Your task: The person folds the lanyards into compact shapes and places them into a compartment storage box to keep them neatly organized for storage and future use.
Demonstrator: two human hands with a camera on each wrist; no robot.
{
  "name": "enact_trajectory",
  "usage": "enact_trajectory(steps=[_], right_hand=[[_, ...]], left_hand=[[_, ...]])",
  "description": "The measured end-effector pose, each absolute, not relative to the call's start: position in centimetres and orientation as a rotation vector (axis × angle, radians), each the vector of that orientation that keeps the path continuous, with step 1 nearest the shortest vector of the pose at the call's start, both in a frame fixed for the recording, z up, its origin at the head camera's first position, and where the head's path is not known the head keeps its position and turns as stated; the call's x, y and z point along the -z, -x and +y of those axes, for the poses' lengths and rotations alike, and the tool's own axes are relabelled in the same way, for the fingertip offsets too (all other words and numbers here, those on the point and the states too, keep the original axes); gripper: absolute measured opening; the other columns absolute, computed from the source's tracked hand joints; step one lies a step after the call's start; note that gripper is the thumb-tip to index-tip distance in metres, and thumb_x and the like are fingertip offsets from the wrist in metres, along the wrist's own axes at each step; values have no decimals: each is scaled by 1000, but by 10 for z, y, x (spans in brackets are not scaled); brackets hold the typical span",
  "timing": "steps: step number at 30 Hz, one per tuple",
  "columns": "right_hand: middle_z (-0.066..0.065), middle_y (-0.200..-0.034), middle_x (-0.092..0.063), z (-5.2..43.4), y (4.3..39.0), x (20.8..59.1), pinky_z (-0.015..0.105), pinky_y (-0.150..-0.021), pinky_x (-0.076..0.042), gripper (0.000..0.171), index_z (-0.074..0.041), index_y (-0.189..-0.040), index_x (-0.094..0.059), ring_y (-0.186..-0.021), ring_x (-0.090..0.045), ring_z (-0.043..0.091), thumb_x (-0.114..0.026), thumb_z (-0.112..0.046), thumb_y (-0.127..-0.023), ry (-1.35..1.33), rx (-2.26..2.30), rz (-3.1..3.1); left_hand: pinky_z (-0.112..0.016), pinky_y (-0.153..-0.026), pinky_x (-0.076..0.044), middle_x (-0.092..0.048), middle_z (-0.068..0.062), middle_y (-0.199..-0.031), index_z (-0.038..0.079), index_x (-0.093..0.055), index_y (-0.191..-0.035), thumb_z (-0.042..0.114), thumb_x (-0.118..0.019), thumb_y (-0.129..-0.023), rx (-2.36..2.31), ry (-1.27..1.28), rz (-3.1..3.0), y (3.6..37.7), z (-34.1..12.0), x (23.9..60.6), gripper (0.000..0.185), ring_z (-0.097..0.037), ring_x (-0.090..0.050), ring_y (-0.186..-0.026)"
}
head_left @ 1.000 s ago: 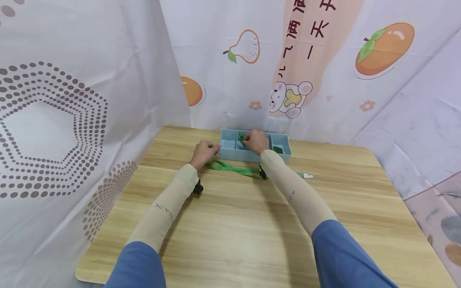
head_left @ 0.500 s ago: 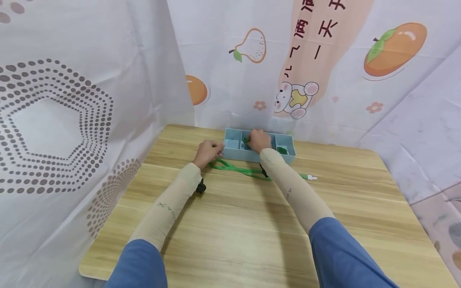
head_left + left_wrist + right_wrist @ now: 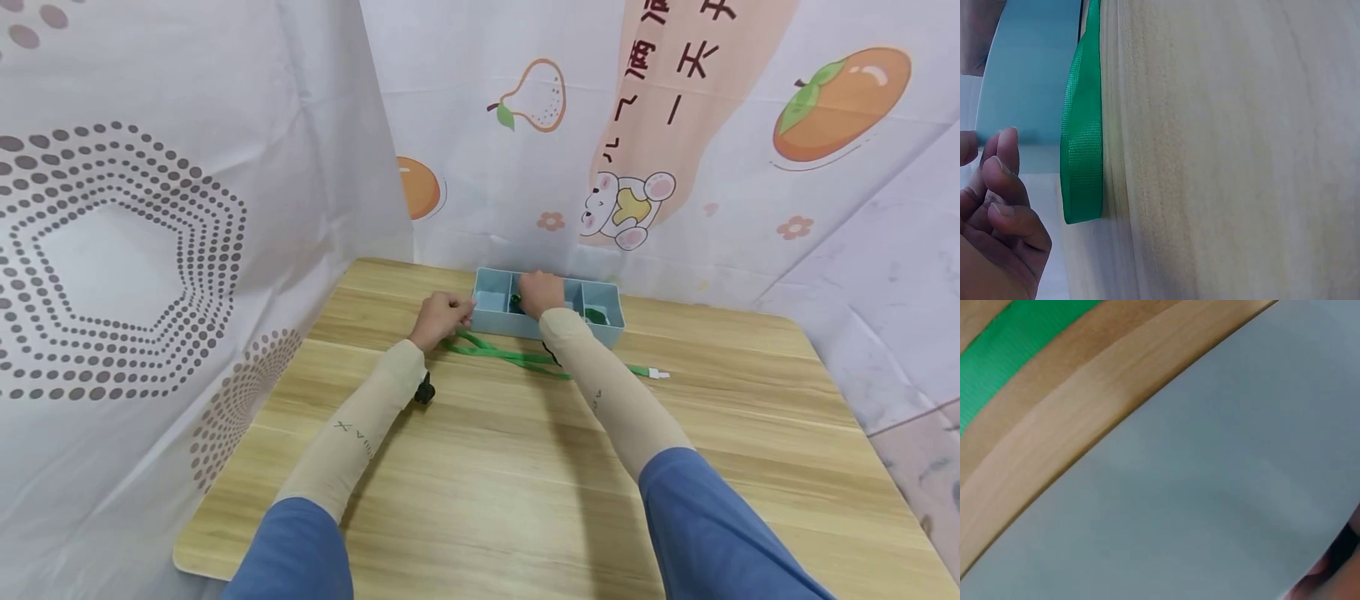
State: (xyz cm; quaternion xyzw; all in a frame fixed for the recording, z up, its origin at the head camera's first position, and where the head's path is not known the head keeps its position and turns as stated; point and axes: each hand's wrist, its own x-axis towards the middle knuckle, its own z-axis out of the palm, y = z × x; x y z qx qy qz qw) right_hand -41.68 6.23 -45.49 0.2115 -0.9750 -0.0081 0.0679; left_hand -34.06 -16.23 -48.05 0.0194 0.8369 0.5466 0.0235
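A light-blue divided box (image 3: 504, 322) stands near the table's back edge. My left hand (image 3: 442, 318) is at its left end; in the left wrist view the curled fingers (image 3: 1007, 178) and thumb pinch the box's end. My right hand (image 3: 542, 293) reaches down into a middle compartment, fingers bent and mostly hidden, holding a small dark green bundle (image 3: 516, 302). In the right wrist view the box wall (image 3: 1185, 462) covers most of that hand. Another dark green bundle (image 3: 596, 317) lies in the right-end compartment. The left-end compartment shows a bare floor.
A green lanyard (image 3: 487, 352) lies along the box's front, looped at the left, with a white clip (image 3: 658, 374) at its right end. The wood-grain table (image 3: 480, 467) extends toward me. Printed curtains (image 3: 465, 192) rise behind and at the left.
My right hand has lowered slightly into the middle compartment, and the green bundle at its fingers sits deeper. My left hand stays at the box's end. The whole view has drifted a little.
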Motion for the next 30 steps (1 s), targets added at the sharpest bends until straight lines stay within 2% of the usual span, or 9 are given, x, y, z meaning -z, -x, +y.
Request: enact_trajectory(steps=[4,8,19,23,26,30], right_hand=[[8,-69,-65,63,418,455,46,-62,-58,15,-6,-85,-73,-62,-66,26,-72,-16,-96,-672,37,-2986],[10,-76,-68,64,419,453,47,-66,-60,17,-5,-93,-75,-68,-68,27,-76,-21,-95,-698,48,-3009],[9,-75,-66,70,419,446,45,-65,-58,27,-6,-84,-71,-66,-66,24,-73,-30,-98,-699,-149,-3101],[11,-83,-69,74,416,441,44,-66,-56,26,-5,-94,-76,-69,-64,25,-64,-27,-103,-704,-315,-3085],[11,-94,-73,76,412,436,43,-71,-55,25,-5,-107,-79,-74,-64,24,-61,-23,-104,-716,-446,-3037],[11,-104,-75,84,404,429,42,-80,-56,24,-5,-114,-78,-85,-68,24,-62,-19,-104,-733,-500,-2965]], left_hand=[[-29,-56,-51,-74,-6,-80,9,-75,-84,40,-64,-103,-1676,-52,2593,341,-162,482,38,-19,-66,-71],[-29,-56,-50,-73,-6,-80,9,-75,-84,39,-64,-103,-1682,-54,2599,342,-160,481,38,-20,-66,-70],[-29,-55,-49,-74,-5,-80,10,-75,-83,41,-64,-103,-1666,-49,2604,343,-160,479,39,-20,-64,-68],[-30,-55,-49,-74,-6,-80,9,-75,-83,39,-65,-103,-1660,-45,2615,344,-161,479,37,-21,-64,-68],[-30,-56,-49,-74,-6,-81,10,-75,-82,39,-65,-103,-1662,-52,2612,344,-163,481,37,-21,-64,-68],[-30,-57,-50,-73,-6,-82,10,-74,-83,40,-64,-103,-1660,-56,2611,342,-164,480,38,-21,-64,-70]])
